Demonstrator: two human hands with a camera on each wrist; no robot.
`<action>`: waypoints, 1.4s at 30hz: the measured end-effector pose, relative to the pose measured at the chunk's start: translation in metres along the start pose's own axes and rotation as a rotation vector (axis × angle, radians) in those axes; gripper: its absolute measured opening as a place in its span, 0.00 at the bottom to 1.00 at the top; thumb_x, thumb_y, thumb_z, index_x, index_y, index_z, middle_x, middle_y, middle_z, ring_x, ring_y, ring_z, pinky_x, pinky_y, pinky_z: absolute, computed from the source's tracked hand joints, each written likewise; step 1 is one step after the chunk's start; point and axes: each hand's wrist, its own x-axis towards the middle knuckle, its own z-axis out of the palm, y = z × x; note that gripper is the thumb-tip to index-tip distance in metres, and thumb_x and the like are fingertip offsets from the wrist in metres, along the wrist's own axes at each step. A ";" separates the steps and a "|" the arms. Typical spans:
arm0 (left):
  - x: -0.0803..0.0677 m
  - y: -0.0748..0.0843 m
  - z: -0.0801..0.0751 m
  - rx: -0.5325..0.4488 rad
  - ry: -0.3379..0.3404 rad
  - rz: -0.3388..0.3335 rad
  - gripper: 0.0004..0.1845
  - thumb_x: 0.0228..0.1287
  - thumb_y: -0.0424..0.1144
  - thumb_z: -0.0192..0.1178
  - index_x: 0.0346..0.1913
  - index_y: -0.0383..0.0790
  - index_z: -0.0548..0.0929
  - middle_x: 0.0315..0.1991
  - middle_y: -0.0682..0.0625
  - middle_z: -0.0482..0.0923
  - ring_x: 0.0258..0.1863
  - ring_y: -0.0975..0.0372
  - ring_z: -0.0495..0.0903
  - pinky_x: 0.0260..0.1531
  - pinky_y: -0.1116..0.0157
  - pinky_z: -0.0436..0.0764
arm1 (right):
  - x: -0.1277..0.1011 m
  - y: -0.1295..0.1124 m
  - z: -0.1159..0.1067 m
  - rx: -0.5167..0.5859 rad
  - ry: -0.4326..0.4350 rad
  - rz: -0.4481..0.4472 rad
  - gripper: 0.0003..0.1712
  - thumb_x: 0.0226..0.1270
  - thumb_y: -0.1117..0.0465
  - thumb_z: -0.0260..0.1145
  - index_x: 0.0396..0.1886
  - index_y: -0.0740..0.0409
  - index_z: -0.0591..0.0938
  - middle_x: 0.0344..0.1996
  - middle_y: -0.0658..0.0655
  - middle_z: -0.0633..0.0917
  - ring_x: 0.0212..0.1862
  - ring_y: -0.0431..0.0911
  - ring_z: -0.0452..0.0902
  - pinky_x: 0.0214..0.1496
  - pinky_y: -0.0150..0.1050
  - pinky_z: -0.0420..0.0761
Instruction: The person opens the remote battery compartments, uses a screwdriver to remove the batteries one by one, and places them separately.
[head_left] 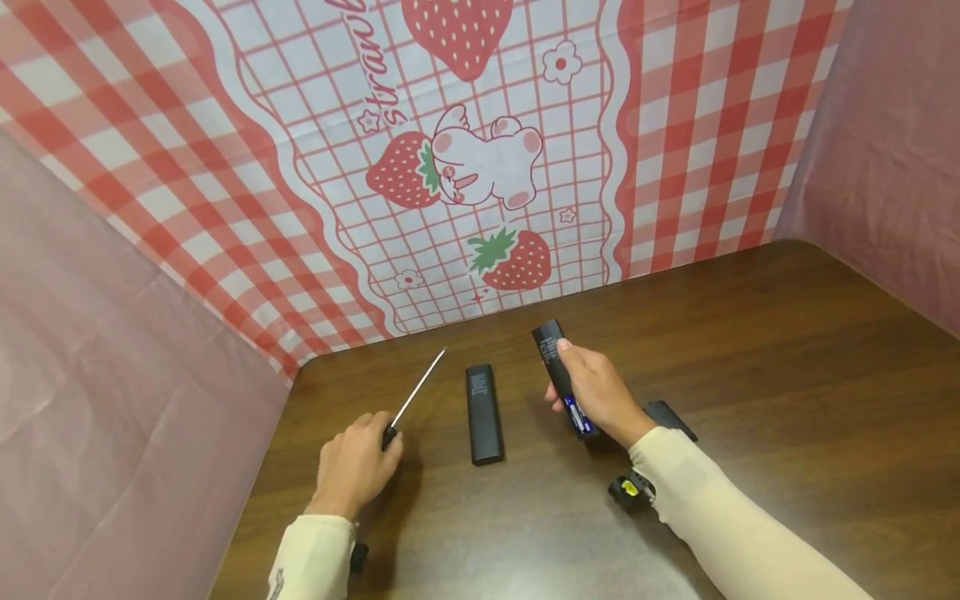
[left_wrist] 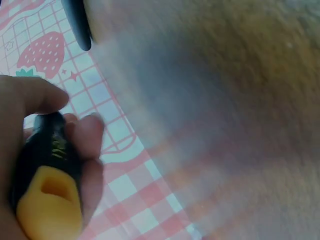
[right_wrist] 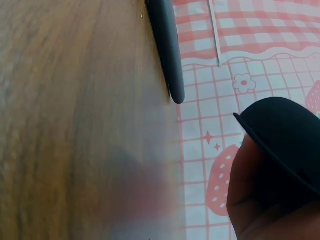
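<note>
My left hand (head_left: 356,467) grips a screwdriver (head_left: 417,388) at the left of the table, its thin metal shaft slanting up and away. In the left wrist view, the screwdriver's handle (left_wrist: 50,200) is black with a yellow end. My right hand (head_left: 600,387) holds a black remote control (head_left: 553,354) above the table, thumb along its edge. Small pale print covers its upturned back. Blue batteries (head_left: 577,415) show in the uncovered compartment at its near end. Between the hands, a second black remote control (head_left: 483,417) lies printed side up, touched by neither.
A flat dark piece (head_left: 671,419) lies beyond my right wrist, partly hidden by it. The brown wooden table (head_left: 750,333) ends at a strawberry-patterned cloth (head_left: 675,167) behind. Pink cloth (head_left: 112,375) hangs on both sides.
</note>
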 end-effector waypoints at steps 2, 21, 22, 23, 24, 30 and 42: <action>0.000 0.001 0.001 0.020 0.054 0.053 0.10 0.60 0.43 0.67 0.40 0.42 0.83 0.27 0.51 0.76 0.16 0.52 0.77 0.14 0.53 0.73 | 0.001 0.001 -0.001 0.010 0.000 0.022 0.35 0.81 0.39 0.42 0.44 0.69 0.76 0.24 0.62 0.84 0.23 0.50 0.82 0.26 0.42 0.82; -0.004 0.006 0.001 -0.012 0.334 0.408 0.13 0.58 0.43 0.68 0.45 0.42 0.87 0.23 0.54 0.78 0.10 0.65 0.66 0.08 0.64 0.67 | 0.004 0.001 -0.005 0.129 -0.033 0.137 0.40 0.81 0.39 0.42 0.54 0.75 0.76 0.21 0.59 0.82 0.19 0.44 0.76 0.23 0.39 0.80; -0.003 0.008 0.002 -0.015 0.332 0.416 0.14 0.57 0.43 0.69 0.45 0.42 0.87 0.23 0.54 0.78 0.10 0.65 0.66 0.09 0.64 0.67 | 0.004 0.000 -0.006 0.137 -0.033 0.147 0.39 0.81 0.39 0.42 0.54 0.75 0.76 0.21 0.59 0.81 0.19 0.44 0.76 0.23 0.39 0.80; -0.003 0.009 0.003 -0.019 0.327 0.424 0.14 0.57 0.43 0.69 0.46 0.43 0.87 0.23 0.55 0.78 0.11 0.66 0.65 0.09 0.65 0.67 | 0.004 0.000 -0.006 0.143 -0.031 0.155 0.38 0.81 0.40 0.42 0.54 0.75 0.76 0.22 0.58 0.81 0.20 0.44 0.76 0.23 0.39 0.80; -0.003 0.010 0.004 -0.022 0.321 0.430 0.14 0.58 0.43 0.70 0.46 0.43 0.87 0.23 0.55 0.78 0.11 0.67 0.64 0.09 0.66 0.67 | 0.004 0.000 -0.007 0.146 -0.034 0.157 0.37 0.81 0.42 0.42 0.55 0.75 0.76 0.22 0.58 0.81 0.20 0.44 0.76 0.23 0.38 0.80; -0.001 0.018 0.006 -0.032 0.302 0.461 0.14 0.58 0.43 0.71 0.46 0.44 0.87 0.22 0.57 0.77 0.12 0.70 0.63 0.10 0.69 0.66 | 0.004 -0.002 -0.010 0.133 -0.041 0.144 0.33 0.81 0.49 0.40 0.56 0.76 0.75 0.23 0.59 0.81 0.22 0.45 0.77 0.25 0.38 0.80; 0.000 0.030 0.006 -0.059 0.323 0.481 0.12 0.57 0.43 0.69 0.44 0.46 0.86 0.24 0.57 0.79 0.13 0.65 0.72 0.10 0.65 0.70 | 0.005 -0.001 -0.010 0.123 -0.008 0.149 0.34 0.82 0.47 0.42 0.56 0.76 0.75 0.23 0.58 0.81 0.22 0.44 0.77 0.25 0.38 0.80</action>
